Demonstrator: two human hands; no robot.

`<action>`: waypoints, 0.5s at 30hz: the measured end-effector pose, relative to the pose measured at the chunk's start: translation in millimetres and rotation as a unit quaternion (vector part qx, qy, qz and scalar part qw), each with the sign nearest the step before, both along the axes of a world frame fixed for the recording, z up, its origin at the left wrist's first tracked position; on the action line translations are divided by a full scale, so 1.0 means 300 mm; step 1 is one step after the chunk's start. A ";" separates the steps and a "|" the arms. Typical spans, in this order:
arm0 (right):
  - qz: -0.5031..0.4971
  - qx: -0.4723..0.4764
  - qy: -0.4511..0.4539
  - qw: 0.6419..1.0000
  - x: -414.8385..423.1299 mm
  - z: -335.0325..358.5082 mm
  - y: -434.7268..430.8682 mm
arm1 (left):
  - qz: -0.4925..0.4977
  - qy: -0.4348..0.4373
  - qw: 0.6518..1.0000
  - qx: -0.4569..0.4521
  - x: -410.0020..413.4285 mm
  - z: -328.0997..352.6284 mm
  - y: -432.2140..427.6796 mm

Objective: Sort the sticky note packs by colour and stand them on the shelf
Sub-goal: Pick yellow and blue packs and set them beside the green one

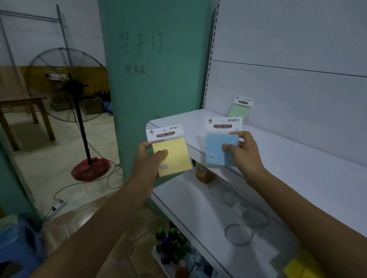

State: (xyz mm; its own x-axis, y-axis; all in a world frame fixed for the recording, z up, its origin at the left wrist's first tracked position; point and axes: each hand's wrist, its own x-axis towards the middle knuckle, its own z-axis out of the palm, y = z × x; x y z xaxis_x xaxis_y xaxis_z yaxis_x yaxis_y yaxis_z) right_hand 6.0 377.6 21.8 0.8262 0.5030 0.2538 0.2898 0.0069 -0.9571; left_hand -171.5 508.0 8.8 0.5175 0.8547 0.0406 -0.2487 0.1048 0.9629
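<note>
The left hand (150, 159) grips a yellow sticky note pack (170, 153) by its left edge, thumb on its face. The right hand (241, 149) pinches a blue sticky note pack (220, 146) at its right side. Both are held upright before the white shelf (307, 164), where a green pack (239, 108) leans against the back panel.
</note>
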 end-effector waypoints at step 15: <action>-0.097 0.052 0.105 0.988 0.638 0.022 0.019 | -0.117 0.043 0.989 0.083 0.640 0.099 0.146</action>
State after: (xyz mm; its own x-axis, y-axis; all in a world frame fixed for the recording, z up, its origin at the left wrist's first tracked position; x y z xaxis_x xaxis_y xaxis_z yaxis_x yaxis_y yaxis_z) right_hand 197.5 383.2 28.4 0.9443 0.3107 0.1088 0.0909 0.0715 -0.9933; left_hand 20.4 551.9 38.4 0.7075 0.6970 0.1164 -0.1521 -0.0107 0.9883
